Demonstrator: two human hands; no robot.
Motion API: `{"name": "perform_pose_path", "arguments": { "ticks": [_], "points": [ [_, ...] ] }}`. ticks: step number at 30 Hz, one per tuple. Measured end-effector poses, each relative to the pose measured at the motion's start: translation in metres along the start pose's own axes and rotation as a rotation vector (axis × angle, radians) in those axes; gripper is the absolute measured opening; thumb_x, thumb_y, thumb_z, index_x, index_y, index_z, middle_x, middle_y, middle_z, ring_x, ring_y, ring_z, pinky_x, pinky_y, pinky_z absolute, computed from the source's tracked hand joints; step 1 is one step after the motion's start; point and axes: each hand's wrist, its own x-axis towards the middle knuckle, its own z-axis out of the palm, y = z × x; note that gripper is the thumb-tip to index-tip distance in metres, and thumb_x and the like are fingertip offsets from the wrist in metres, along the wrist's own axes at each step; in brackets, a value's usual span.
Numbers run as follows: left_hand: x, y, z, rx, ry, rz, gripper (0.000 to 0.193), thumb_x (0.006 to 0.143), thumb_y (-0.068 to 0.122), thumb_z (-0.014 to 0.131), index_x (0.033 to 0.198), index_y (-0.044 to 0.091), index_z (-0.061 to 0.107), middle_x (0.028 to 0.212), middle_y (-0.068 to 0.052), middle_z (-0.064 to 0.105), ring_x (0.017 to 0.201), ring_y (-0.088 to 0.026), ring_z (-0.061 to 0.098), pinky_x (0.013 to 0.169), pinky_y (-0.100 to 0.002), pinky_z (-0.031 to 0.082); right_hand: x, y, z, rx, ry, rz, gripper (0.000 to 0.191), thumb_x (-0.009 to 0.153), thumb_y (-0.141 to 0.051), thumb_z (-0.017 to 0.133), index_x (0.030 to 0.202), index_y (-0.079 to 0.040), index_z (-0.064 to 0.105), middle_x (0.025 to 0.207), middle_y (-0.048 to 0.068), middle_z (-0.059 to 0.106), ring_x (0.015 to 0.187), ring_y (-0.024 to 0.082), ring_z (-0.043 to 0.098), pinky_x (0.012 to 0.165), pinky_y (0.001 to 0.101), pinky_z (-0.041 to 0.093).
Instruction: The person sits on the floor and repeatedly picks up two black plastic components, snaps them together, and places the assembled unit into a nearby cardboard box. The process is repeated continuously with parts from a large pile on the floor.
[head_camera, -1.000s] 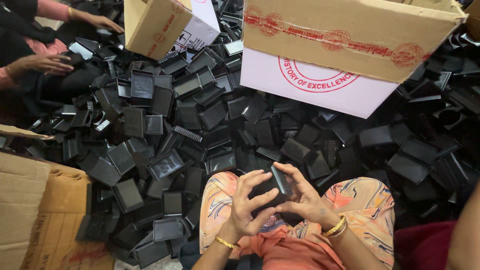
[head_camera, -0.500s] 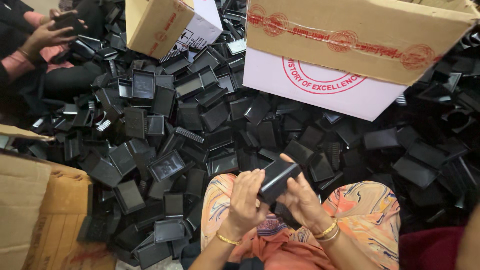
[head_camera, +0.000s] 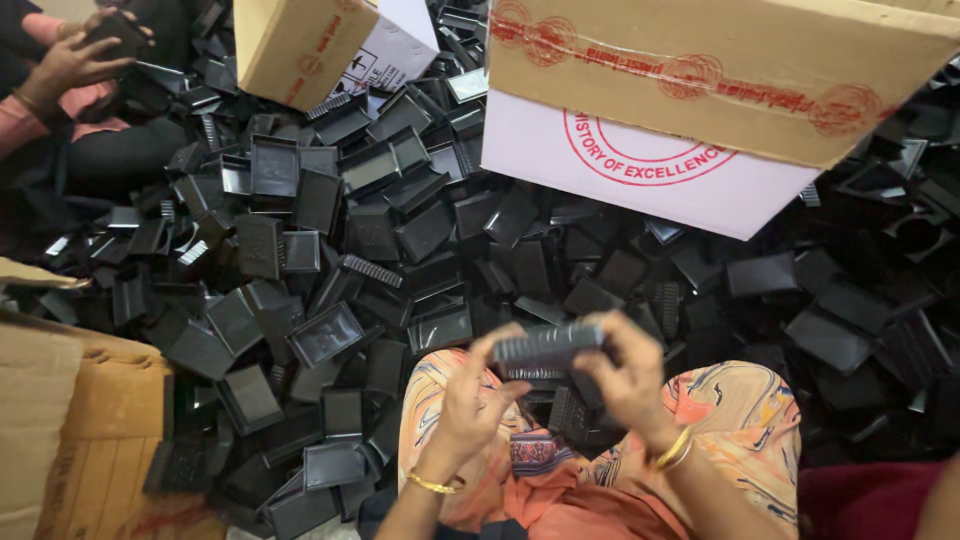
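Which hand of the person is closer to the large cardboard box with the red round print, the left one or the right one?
The right. The right hand grips the black plastic part below the large cardboard box; the left hand holds the part's other end, farther left and lower.

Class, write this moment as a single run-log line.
left hand: grips black plastic part | right hand: grips same part | around: pile of black parts, cardboard box
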Motion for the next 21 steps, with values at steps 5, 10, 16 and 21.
{"name": "perform_pose_path", "arguments": {
  "ticks": [5, 10, 16, 21],
  "points": [
    [0.011, -0.012, -0.022, 0.127, 0.174, -0.114, 0.049, 0.085, 0.005, 0.075, 0.131, -0.001, 0.060, 0.130, -0.014, 0.064, 0.114, -0.024, 0.067, 0.093, -0.032, 0.056, 0.150, -0.035, -0.094, -0.584, 0.554, -0.732, 0.022, 0.108, -0.002, 0.074, 0.122, 0.009, 0.061, 0.121, 0.022, 0.064, 0.118, 0.033, 0.063, 0.118, 0.0497, 0.040],
    [0.010, -0.041, -0.037, 0.133, 0.232, -0.161, 0.029, 0.090, 0.002, 0.071, 0.118, 0.001, 0.067, 0.117, -0.013, 0.067, 0.102, -0.023, 0.072, 0.086, -0.030, 0.059, 0.234, 0.000, -0.138, -0.970, 0.613, -0.664, 0.074, 0.102, -0.022, 0.068, 0.148, 0.018, 0.025, 0.148, 0.035, 0.032, 0.139, 0.047, 0.036, 0.124, 0.0512, 0.032],
    [0.017, -0.092, -0.046, 0.313, 0.285, -0.266, 0.016, 0.091, 0.009, 0.071, 0.105, 0.002, 0.071, 0.094, -0.010, 0.072, 0.083, -0.021, 0.073, 0.076, -0.031, 0.056, 0.101, 0.115, -0.051, -1.000, -0.256, -0.012, 0.046, 0.082, -0.033, 0.079, 0.113, -0.004, 0.062, 0.114, 0.022, 0.061, 0.109, 0.041, 0.059, 0.092, 0.0502, 0.052],
    [0.050, -0.124, -0.008, 0.399, 0.196, -0.043, 0.012, 0.093, 0.010, 0.067, 0.103, 0.005, 0.073, 0.100, -0.013, 0.073, 0.091, -0.031, 0.072, 0.081, -0.037, 0.056, -0.003, 0.206, -0.009, -1.226, -0.263, 0.154, 0.066, 0.071, -0.036, 0.082, 0.127, -0.011, 0.059, 0.145, 0.023, 0.046, 0.126, 0.042, 0.048, 0.093, 0.0548, 0.047]
  ]
}}
